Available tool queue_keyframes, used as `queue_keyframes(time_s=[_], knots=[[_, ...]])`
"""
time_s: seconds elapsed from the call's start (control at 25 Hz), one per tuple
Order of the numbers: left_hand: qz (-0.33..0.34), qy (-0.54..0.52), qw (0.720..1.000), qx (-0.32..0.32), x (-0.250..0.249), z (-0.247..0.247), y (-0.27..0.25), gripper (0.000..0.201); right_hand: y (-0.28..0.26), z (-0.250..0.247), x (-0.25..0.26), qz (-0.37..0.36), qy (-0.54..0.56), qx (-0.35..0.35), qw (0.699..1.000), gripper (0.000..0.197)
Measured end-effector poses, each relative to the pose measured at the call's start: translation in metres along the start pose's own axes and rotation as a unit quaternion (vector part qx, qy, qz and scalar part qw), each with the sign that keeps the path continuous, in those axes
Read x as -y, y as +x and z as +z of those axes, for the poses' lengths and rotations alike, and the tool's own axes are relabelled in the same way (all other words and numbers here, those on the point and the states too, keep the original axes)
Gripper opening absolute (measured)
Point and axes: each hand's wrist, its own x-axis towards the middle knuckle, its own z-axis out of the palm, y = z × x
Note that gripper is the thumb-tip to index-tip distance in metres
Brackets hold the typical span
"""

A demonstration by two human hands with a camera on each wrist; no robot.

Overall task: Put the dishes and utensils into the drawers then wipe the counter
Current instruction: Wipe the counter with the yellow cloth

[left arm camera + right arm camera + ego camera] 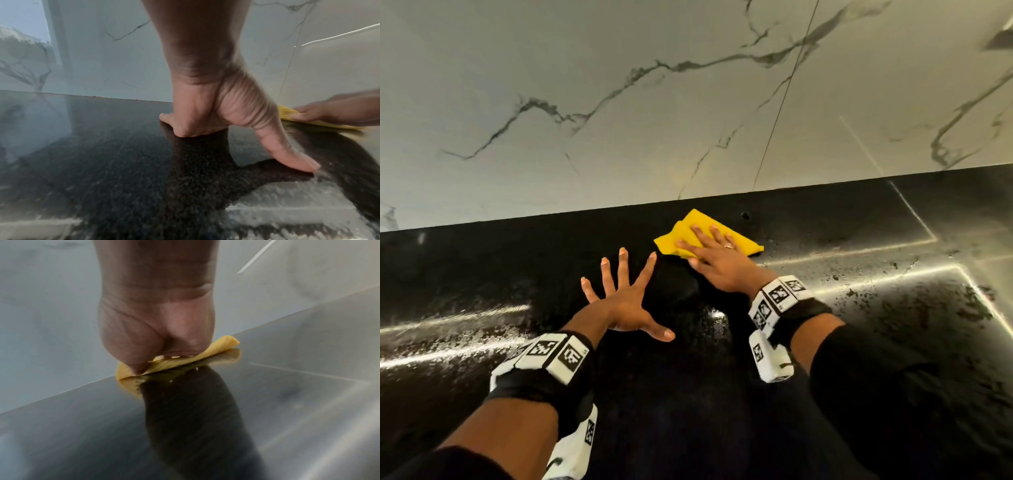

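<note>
A folded yellow cloth (736, 240) lies on the black speckled counter (482, 267) close to the back wall. My right hand (714, 255) presses flat on it with straight fingers; the right wrist view shows the palm bearing down on the cloth (218, 348). My left hand (623, 294) rests spread flat on the bare counter just left of the cloth, fingers splayed and holding nothing. In the left wrist view the left hand (222, 123) leans on the counter, with the cloth (287, 112) at the right. No dishes or utensils are in view.
A white marble-veined wall (619, 120) rises directly behind the counter. Wet streaks and glare lines (893, 284) cross the counter at the right and front left. A small round hole (745, 215) sits in the counter beside the cloth.
</note>
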Motion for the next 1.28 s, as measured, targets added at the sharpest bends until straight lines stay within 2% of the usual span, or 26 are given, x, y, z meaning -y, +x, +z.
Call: queue_keyframes(time_s=[0.12, 0.16, 0.2, 0.24, 0.36, 0.44, 0.52, 0.6, 0.64, 0.72, 0.8, 0.84, 0.92, 1.0, 1.04, 1.08, 1.12, 1.2, 1.28], knots=[[0.002, -0.004, 1.0, 0.005, -0.001, -0.002, -0.002, 0.148, -0.025, -0.031, -0.075, 0.207, 0.061, -0.059, 0.975, 0.049], [0.002, -0.002, 1.0, 0.007, -0.001, -0.002, -0.002, 0.148, -0.031, -0.03, -0.082, 0.241, 0.082, -0.066, 0.965, 0.049], [0.001, -0.003, 1.0, 0.007, -0.001, -0.001, -0.002, 0.148, -0.037, -0.025, -0.072, 0.236, 0.095, -0.062, 0.965, 0.049], [0.002, -0.004, 1.0, 0.006, -0.001, -0.002, -0.002, 0.148, -0.045, -0.014, -0.051, 0.198, 0.088, -0.047, 0.975, 0.049], [0.004, 0.003, 1.0, 0.012, -0.001, -0.004, -0.004, 0.148, -0.096, 0.031, 0.026, -0.007, 0.042, 0.011, 0.999, 0.049], [0.001, 0.001, 1.0, 0.012, -0.001, -0.005, -0.005, 0.149, -0.116, 0.031, 0.015, -0.034, 0.033, 0.01, 0.999, 0.047], [0.0, -0.002, 1.0, 0.011, -0.002, -0.006, -0.005, 0.15, -0.111, 0.014, -0.025, 0.071, 0.05, -0.015, 0.996, 0.048], [0.004, 0.001, 1.0, 0.008, -0.001, -0.004, -0.005, 0.15, -0.089, -0.005, -0.06, 0.196, 0.08, -0.046, 0.976, 0.05], [0.005, 0.002, 1.0, 0.008, -0.001, -0.003, -0.004, 0.15, -0.072, -0.011, -0.064, 0.243, 0.092, -0.053, 0.964, 0.05], [0.003, -0.004, 1.0, 0.012, -0.002, -0.004, -0.003, 0.15, -0.032, -0.015, -0.049, 0.285, 0.093, -0.061, 0.952, 0.05], [0.002, -0.004, 1.0, 0.01, -0.002, -0.004, -0.003, 0.151, 0.003, -0.015, -0.01, 0.237, 0.084, -0.04, 0.967, 0.051], [-0.001, 0.0, 1.0, 0.01, -0.002, -0.004, -0.002, 0.152, 0.015, -0.012, 0.012, 0.178, 0.069, -0.023, 0.981, 0.051], [-0.013, 0.005, 1.0, 0.005, -0.002, -0.003, 0.0, 0.157, 0.016, -0.002, 0.046, 0.014, 0.038, 0.036, 0.999, 0.05], [-0.027, -0.003, 1.0, -0.004, -0.003, -0.002, 0.0, 0.162, 0.016, -0.005, 0.033, -0.107, -0.004, 0.065, 0.992, 0.05], [-0.03, -0.012, 0.999, -0.003, -0.003, -0.003, 0.001, 0.163, 0.022, -0.013, 0.008, -0.113, -0.018, 0.051, 0.992, 0.05], [-0.028, -0.019, 0.999, -0.002, -0.002, -0.003, 0.001, 0.164, 0.031, -0.021, -0.021, -0.079, -0.022, 0.029, 0.996, 0.05], [-0.026, -0.023, 0.999, -0.001, -0.002, -0.002, 0.002, 0.164, 0.038, -0.031, -0.052, -0.01, -0.014, 0.0, 1.0, 0.05], [-0.028, -0.027, 0.999, 0.002, 0.0, -0.001, 0.004, 0.164, 0.047, -0.047, -0.098, 0.145, 0.013, -0.038, 0.989, 0.051], [-0.027, -0.025, 0.999, 0.0, -0.001, -0.002, 0.004, 0.164, 0.036, -0.044, -0.089, 0.204, 0.047, -0.043, 0.977, 0.05]])
